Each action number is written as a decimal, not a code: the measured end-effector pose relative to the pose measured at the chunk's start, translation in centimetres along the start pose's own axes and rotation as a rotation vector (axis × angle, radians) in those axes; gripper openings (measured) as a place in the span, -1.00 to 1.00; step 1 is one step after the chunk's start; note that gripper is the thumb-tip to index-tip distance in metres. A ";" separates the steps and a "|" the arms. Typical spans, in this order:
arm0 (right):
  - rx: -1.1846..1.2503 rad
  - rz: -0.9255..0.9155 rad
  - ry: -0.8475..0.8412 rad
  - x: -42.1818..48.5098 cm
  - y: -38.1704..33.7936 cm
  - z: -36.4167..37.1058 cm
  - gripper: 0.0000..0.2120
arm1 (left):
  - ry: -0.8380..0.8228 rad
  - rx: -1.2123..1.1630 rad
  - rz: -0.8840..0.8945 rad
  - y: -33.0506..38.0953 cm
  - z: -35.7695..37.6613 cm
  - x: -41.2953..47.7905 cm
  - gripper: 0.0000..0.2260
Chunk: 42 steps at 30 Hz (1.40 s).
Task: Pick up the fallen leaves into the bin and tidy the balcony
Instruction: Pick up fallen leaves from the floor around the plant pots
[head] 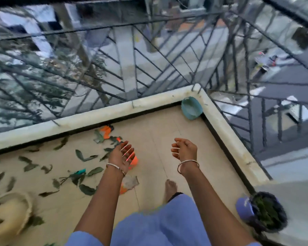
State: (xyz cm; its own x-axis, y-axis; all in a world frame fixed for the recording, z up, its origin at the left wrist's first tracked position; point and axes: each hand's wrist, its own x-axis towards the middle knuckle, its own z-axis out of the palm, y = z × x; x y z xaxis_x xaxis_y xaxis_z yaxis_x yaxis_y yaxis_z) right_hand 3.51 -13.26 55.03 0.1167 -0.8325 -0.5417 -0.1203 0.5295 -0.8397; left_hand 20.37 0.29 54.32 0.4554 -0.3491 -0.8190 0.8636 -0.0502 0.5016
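- Both hands reach forward, apart from each other and holding nothing: the left hand [122,156] has straight fingers, and the right hand [184,150] is loosely curled.
- Only a low kerb and an open railing [149,59] edge the floor [167,125]. A careless sweep or a gust could probably send light leaves through the gaps.
- A dark bin [268,213] stands at the right wall, behind the right arm, with green leaves already inside. It is well apart from the mess, so loose handfuls may spill on the way.
- A cream basket [9,213] at lower left is blurred, and I cannot tell whether the leaves there lie inside it.
- A teal tub [191,108] leans in the far corner and seems empty.
- Fallen leaves [85,157] lie over the left half of the floor, mixed with orange scraps [106,130].
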 end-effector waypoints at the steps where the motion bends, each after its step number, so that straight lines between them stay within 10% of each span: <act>1: -0.023 0.000 -0.032 0.4 -0.3 1.2 -0.80 | 0.026 -0.045 0.015 0.5 -0.6 0.0 -0.82; 24: -0.574 0.135 -0.548 17.9 -8.5 15.2 -0.80 | 0.550 -0.696 0.102 1.7 5.2 4.2 -0.82; 42: -1.287 0.194 -0.860 27.5 8.4 35.6 -0.78 | 0.797 -1.067 -0.043 2.1 -3.7 22.7 -0.85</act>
State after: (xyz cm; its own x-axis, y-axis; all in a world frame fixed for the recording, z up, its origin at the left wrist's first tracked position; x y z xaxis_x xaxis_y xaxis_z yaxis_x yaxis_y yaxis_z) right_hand 40.85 -25.89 31.69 0.4546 -0.1922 -0.8697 -0.8794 -0.2516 -0.4041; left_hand 33.34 -4.25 35.79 0.1090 0.2919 -0.9502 0.4586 0.8334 0.3086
